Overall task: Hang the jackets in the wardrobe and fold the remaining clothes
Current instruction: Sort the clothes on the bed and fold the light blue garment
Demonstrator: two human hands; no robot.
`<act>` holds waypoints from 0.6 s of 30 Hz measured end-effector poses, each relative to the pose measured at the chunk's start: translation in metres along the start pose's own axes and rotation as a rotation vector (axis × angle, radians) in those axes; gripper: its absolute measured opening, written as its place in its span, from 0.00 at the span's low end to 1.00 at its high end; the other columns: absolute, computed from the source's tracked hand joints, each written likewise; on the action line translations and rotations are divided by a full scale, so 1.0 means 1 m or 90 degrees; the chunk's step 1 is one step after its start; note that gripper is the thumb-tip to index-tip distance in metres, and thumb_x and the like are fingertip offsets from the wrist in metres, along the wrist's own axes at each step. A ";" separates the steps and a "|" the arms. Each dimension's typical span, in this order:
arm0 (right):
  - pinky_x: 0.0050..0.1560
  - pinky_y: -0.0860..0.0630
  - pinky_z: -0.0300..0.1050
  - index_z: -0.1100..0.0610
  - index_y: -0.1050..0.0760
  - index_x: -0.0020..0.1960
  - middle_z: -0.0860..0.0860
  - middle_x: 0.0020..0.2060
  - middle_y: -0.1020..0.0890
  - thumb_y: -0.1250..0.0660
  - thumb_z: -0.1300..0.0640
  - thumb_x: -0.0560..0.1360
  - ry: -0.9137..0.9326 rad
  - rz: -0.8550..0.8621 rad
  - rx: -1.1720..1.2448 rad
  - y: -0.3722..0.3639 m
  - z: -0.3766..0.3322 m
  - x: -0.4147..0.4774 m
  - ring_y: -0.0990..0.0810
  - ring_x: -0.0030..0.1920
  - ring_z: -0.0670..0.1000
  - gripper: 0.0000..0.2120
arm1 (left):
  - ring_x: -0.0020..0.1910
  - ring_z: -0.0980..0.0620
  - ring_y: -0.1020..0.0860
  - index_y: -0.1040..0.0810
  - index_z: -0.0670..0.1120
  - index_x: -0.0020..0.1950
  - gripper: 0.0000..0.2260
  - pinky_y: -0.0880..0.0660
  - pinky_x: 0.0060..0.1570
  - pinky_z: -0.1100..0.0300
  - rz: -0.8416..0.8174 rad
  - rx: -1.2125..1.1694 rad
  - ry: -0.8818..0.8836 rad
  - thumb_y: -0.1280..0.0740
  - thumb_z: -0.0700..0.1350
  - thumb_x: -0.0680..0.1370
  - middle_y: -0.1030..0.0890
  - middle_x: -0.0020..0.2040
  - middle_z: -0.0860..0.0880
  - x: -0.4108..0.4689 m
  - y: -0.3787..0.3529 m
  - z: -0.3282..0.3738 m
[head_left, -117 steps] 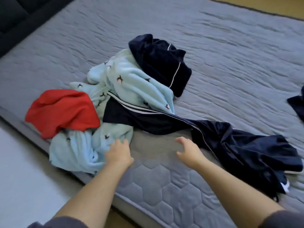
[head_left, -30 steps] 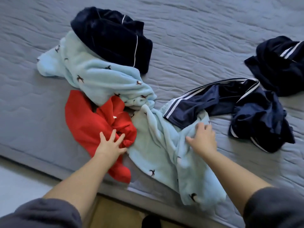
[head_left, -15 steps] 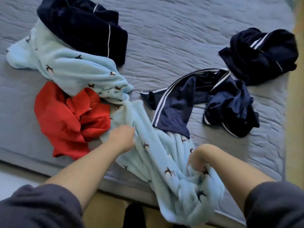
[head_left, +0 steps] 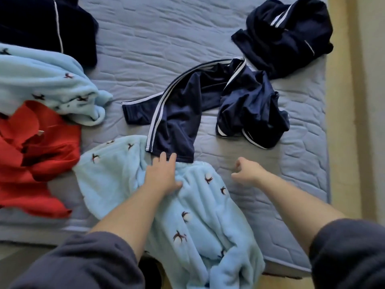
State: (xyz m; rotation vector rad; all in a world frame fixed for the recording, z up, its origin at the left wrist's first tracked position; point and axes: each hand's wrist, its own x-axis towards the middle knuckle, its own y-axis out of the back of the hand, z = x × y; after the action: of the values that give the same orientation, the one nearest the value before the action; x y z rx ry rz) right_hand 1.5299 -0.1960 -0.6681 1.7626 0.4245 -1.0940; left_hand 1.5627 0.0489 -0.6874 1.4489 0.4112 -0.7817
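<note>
A light blue fleece garment (head_left: pixel 193 207) with small bird prints lies at the mattress's near edge, its lower end hanging over the side. My left hand (head_left: pixel 162 176) rests flat on it, fingers straight, fingertips touching the hem of a navy striped track garment (head_left: pixel 179 113). My right hand (head_left: pixel 248 172) hovers over bare mattress to the right, fingers loosely curled, holding nothing. A second light blue fleece piece (head_left: pixel 45 84) lies at left, partly over a red garment (head_left: pixel 31 155).
The grey quilted mattress (head_left: pixel 158 38) carries a dark navy piped garment (head_left: pixel 48 28) at top left and a navy bundle with white stripes (head_left: pixel 287 34) at top right. The mattress's right edge meets a yellowish floor (head_left: pixel 341 122).
My right hand has let go of the light blue fleece and moved right over the mattress. My left hand has slid up onto the fleece, which now lies flatter.
</note>
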 end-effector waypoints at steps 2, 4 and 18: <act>0.58 0.28 0.50 0.57 0.35 0.66 0.56 0.62 0.29 0.36 0.54 0.74 0.039 0.057 0.005 -0.014 -0.004 0.006 0.28 0.61 0.57 0.22 | 0.63 0.43 0.29 0.45 0.47 0.73 0.35 0.32 0.57 0.51 -0.079 -0.014 0.050 0.33 0.57 0.72 0.31 0.66 0.43 0.009 -0.008 0.006; 0.61 0.31 0.55 0.53 0.36 0.68 0.53 0.66 0.33 0.35 0.56 0.73 0.054 0.309 -0.002 -0.019 -0.013 0.010 0.32 0.64 0.56 0.25 | 0.60 0.44 0.26 0.36 0.47 0.65 0.21 0.32 0.53 0.52 -0.085 0.011 0.058 0.37 0.53 0.75 0.25 0.61 0.46 0.012 -0.017 0.004; 0.49 0.31 0.46 0.61 0.21 0.53 0.63 0.53 0.20 0.41 0.61 0.76 -0.124 0.421 0.491 0.047 -0.028 0.129 0.24 0.55 0.63 0.12 | 0.40 0.61 0.23 0.21 0.55 0.45 0.20 0.28 0.36 0.73 0.095 -0.846 0.046 0.41 0.30 0.70 0.19 0.41 0.57 0.060 -0.022 -0.009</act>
State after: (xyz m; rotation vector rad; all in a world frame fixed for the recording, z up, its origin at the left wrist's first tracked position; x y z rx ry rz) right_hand 1.6449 -0.2181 -0.7450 2.1708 -0.7608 -0.9700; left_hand 1.5911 0.0454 -0.7447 0.2437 0.6829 -0.1876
